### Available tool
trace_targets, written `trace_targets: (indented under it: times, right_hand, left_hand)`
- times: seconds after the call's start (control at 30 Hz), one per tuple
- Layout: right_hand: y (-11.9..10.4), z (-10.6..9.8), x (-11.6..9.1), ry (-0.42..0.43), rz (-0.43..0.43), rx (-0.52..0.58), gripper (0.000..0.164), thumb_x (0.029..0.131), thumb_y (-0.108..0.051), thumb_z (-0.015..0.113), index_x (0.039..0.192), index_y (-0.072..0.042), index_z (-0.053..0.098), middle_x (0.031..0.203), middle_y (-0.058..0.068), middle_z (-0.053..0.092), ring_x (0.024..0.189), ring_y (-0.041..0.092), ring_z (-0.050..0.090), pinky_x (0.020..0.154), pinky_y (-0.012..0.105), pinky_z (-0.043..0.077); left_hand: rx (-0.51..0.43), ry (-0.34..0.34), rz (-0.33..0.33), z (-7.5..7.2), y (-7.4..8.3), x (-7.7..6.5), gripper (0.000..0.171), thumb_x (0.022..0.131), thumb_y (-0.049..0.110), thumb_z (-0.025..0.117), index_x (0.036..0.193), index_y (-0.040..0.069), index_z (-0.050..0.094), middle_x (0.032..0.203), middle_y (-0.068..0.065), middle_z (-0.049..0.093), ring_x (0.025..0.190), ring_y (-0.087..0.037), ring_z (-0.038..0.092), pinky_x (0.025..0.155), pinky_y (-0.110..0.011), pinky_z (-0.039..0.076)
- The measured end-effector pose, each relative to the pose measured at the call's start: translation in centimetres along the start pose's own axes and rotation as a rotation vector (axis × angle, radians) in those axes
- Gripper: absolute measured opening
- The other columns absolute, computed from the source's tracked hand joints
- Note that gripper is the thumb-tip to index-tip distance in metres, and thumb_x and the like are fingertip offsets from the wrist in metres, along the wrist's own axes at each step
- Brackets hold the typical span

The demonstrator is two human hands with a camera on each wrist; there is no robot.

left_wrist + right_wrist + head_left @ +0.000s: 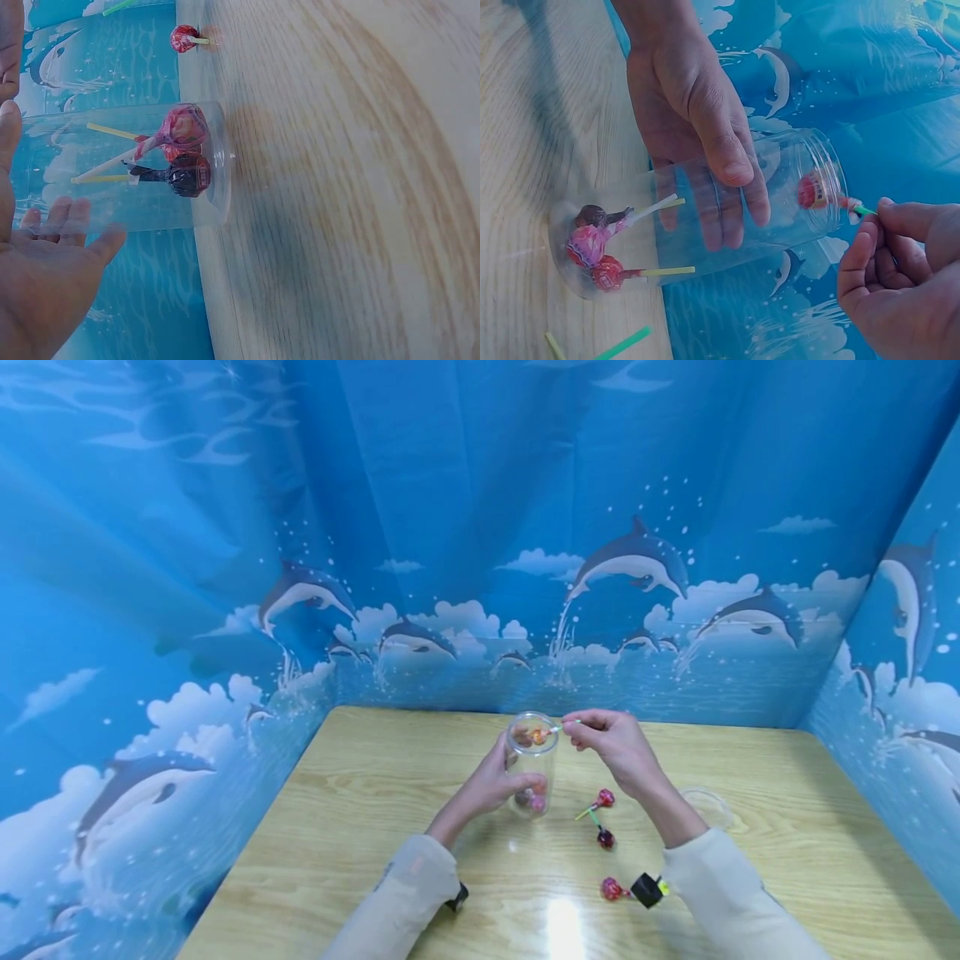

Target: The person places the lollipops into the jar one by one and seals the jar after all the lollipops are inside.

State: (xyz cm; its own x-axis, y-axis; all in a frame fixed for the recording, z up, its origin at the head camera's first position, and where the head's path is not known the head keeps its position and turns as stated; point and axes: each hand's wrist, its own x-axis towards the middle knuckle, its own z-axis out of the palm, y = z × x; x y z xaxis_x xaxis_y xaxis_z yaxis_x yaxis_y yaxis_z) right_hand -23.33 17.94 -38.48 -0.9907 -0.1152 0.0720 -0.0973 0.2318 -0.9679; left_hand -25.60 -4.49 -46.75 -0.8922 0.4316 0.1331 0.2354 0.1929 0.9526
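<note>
Head cam: the pale wood-grain table [375, 777] stretches well left of your L hand [492, 787]; its back edge runs behind your fingers, w/ the blue dolphin-print curtain [450, 510] beyond. Nearer you than your R hand [615, 747] lie two loose red lollipops [605, 797] & a loose dark lollipop [605, 839]; a faint clear disc [707, 808] sits by your R forearm. L fingers & thumb wrap the clear cylindrical jar [534, 762]. R fingertips pinch the stick of a red-and-yellow-wrapped lollipop [539, 737], its head left of them, in the jar's mouth. A black wrist cam [647, 890] covers part of one loose red.

L wrist cam: beyond your L fingers, at the base end, 3 lollipops [185, 127] sit inside: pink, dark, & a red mostly behind the pink. Mouth's cut off; can't tell if the base touches wood.

R wrist cam: small gap btwn R fingertips & rim. Thumb + index pinch the green stick; head's inside the threaded neck. L fingers, slightly spread, show thru the wall. Two sticks at bottom are cut off.
</note>
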Motion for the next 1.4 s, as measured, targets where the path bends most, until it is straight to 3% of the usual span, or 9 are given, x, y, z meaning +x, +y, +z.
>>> trace_targets:
  times: [0.27,0.57,0.8,1.0,1.4]
  right_hand:
    - [-0.4,0.5,0.0,-0.028,-0.059,-0.117,0.032,0.100,-0.028,0.070,0.118,-0.002,0.075,0.101,0.011,0.073,0.088,0.024,0.063,0.076,0.035,0.054]
    - [-0.5,1.1,0.2,-0.035,-0.082,-0.177,0.028,0.100,-0.029,0.070,0.115,-0.006,0.077,0.094,0.010,0.071,0.081,0.032,0.058,0.052,0.030,0.038]
    - [-0.7,1.2,0.3,-0.060,-0.096,-0.205,0.033,0.102,-0.031,0.068,0.121,-0.006,0.075,0.106,0.010,0.074,0.082,0.026,0.058,0.057,0.031,0.044]
    - [-0.9,0.9,0.1,-0.067,-0.106,-0.188,0.035,0.102,-0.031,0.068,0.124,-0.004,0.073,0.114,0.011,0.073,0.089,0.025,0.061,0.073,0.034,0.053]
    - [-0.1,-0.9,-0.9,-0.072,-0.104,-0.216,0.033,0.104,-0.030,0.065,0.126,-0.006,0.072,0.101,0.008,0.070,0.088,0.026,0.061,0.074,0.036,0.056]
  left_hand:
    - [-0.011,-0.006,0.010,-0.1,-0.1,-0.1,0.091,0.090,0.019,0.082,0.161,0.011,0.026,0.156,-0.014,0.045,0.149,-0.035,0.035,0.123,-0.058,0.024]
    - [-0.009,-0.006,0.041,0.0,-0.4,0.1,0.085,0.091,0.012,0.081,0.158,0.009,0.030,0.151,-0.014,0.048,0.145,-0.032,0.041,0.122,-0.056,0.027]
    - [0.002,-0.007,0.042,0.0,-0.5,0.3,0.084,0.092,0.012,0.080,0.158,0.009,0.029,0.151,-0.018,0.047,0.144,-0.033,0.042,0.122,-0.056,0.028]
    - [0.008,-0.014,0.043,0.0,-0.5,0.2,0.085,0.092,0.017,0.081,0.158,0.007,0.029,0.152,-0.017,0.046,0.145,-0.034,0.040,0.122,-0.058,0.026]
    - [-0.013,-0.008,0.042,0.0,-0.4,0.2,0.085,0.090,0.015,0.081,0.158,0.008,0.030,0.153,-0.020,0.045,0.147,-0.036,0.038,0.123,-0.059,0.024]
